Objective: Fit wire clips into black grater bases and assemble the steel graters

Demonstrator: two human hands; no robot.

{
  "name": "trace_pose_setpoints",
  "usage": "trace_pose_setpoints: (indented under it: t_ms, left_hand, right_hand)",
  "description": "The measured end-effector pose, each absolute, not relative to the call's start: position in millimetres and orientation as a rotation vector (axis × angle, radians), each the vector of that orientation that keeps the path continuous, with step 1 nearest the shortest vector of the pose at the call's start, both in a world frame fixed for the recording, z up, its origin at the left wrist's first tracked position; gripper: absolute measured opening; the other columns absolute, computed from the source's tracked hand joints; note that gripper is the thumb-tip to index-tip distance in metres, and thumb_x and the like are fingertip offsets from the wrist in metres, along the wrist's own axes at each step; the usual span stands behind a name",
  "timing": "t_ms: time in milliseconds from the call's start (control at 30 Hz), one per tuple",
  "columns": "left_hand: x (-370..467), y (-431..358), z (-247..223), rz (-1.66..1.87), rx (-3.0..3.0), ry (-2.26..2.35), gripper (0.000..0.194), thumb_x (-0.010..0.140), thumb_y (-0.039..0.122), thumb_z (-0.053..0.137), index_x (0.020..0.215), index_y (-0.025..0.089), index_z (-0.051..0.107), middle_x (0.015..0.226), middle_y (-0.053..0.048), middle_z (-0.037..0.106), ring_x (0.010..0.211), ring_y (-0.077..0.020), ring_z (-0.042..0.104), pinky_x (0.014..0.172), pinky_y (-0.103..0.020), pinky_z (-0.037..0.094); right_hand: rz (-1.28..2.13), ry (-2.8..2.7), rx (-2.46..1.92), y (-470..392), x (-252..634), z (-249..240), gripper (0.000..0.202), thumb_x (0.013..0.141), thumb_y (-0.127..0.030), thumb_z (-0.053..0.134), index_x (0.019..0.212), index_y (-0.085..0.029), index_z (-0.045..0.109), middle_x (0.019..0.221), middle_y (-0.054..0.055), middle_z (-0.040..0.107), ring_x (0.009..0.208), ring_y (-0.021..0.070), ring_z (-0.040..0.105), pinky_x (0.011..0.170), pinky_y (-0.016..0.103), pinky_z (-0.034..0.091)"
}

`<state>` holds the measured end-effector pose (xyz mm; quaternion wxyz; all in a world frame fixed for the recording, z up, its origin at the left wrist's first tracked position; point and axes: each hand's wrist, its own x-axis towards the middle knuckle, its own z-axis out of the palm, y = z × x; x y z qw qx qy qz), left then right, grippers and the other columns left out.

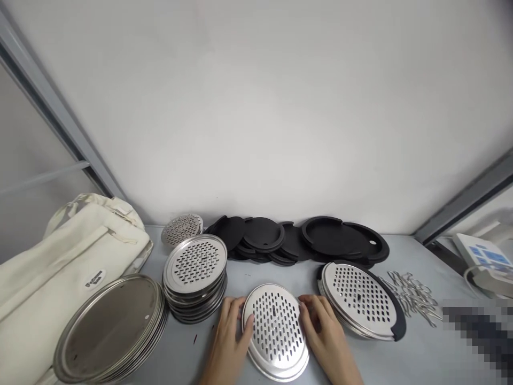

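Note:
A round metal grater disc [276,326] with rows of slots lies at the bottom middle, over another metal rim that shows along its lower edge. My left hand [231,339] grips its left edge, with the thumb on the rim. On the right edge my right hand [326,337] has its fingers bent against the rim. Left of my hands stands a tall stack of grater discs [195,264]. To the right, another stack [360,299] of metal discs has a black part around its right side.
Plain metal plates [116,326] are stacked at the lower left beside a cream bag [76,256]. Black round parts [262,232] line the wall, with small perforated discs [182,229] to their left. Wire pieces [414,294] and a white box [484,254] are at the right.

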<state>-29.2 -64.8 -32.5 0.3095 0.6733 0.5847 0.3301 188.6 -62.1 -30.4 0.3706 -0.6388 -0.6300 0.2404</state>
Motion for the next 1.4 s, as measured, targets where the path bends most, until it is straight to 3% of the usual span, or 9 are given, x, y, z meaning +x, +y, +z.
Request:
trace_pose_setpoints:
  t_ms: [600, 833, 1033, 1233, 1400]
  left_hand:
    - [-37, -60, -34, 0.912, 1.800, 1.488, 0.027, 0.090, 0.034, 0.041, 0.109, 0.021, 0.054, 0.096, -0.007, 0.055, 0.079, -0.0162, 0.055, 0.074, -0.030, 0.046]
    - [-37, -58, -36, 0.943, 1.853, 1.470, 0.027, 0.090, 0.032, 0.039, 0.109, 0.020, 0.055, 0.098, -0.008, 0.055, 0.086, -0.0177, 0.056, 0.080, -0.032, 0.046]
    - [-36, -65, -31, 1.003, 2.115, 1.488, 0.032, 0.092, 0.023, 0.035, 0.120, 0.023, 0.050, 0.111, -0.008, 0.055, 0.103, -0.0181, 0.052, 0.091, -0.033, 0.043]
    - [-34, -75, -20, 0.948, 2.332, 1.324, 0.031, 0.089, 0.015, 0.037, 0.114, 0.023, 0.055, 0.110, -0.008, 0.055, 0.103, -0.0188, 0.051, 0.088, -0.035, 0.044]
    - [-34, -78, -18, 1.001, 2.302, 1.263, 0.027, 0.089, 0.014, 0.035, 0.100, 0.019, 0.058, 0.100, -0.008, 0.056, 0.095, -0.0183, 0.052, 0.082, -0.034, 0.045]
  right_hand:
    - [0.676, -1.692, -1.640, -63, 187, -28, 0.019, 0.092, -0.037, 0.034, 0.093, -0.024, 0.048, 0.098, 0.006, 0.058, 0.083, 0.0181, 0.060, 0.073, 0.028, 0.047]
    - [0.588, -1.770, -1.678, -63, 185, -38, 0.021, 0.093, -0.036, 0.027, 0.099, -0.025, 0.044, 0.095, 0.006, 0.054, 0.077, 0.0180, 0.061, 0.069, 0.030, 0.048]
    - [0.442, -1.727, -1.680, -64, 183, -37, 0.020, 0.093, -0.033, 0.029, 0.100, -0.023, 0.045, 0.098, 0.007, 0.053, 0.079, 0.0190, 0.060, 0.070, 0.032, 0.047]
    - [0.372, -1.702, -1.616, -68, 182, -34, 0.019, 0.093, -0.030, 0.029, 0.097, -0.022, 0.046, 0.095, 0.008, 0.052, 0.078, 0.0189, 0.057, 0.071, 0.032, 0.046]
    - [0.320, -1.793, -1.476, -70, 181, -18, 0.021, 0.091, -0.026, 0.031, 0.106, -0.021, 0.044, 0.094, 0.008, 0.054, 0.075, 0.0172, 0.057, 0.069, 0.030, 0.045]
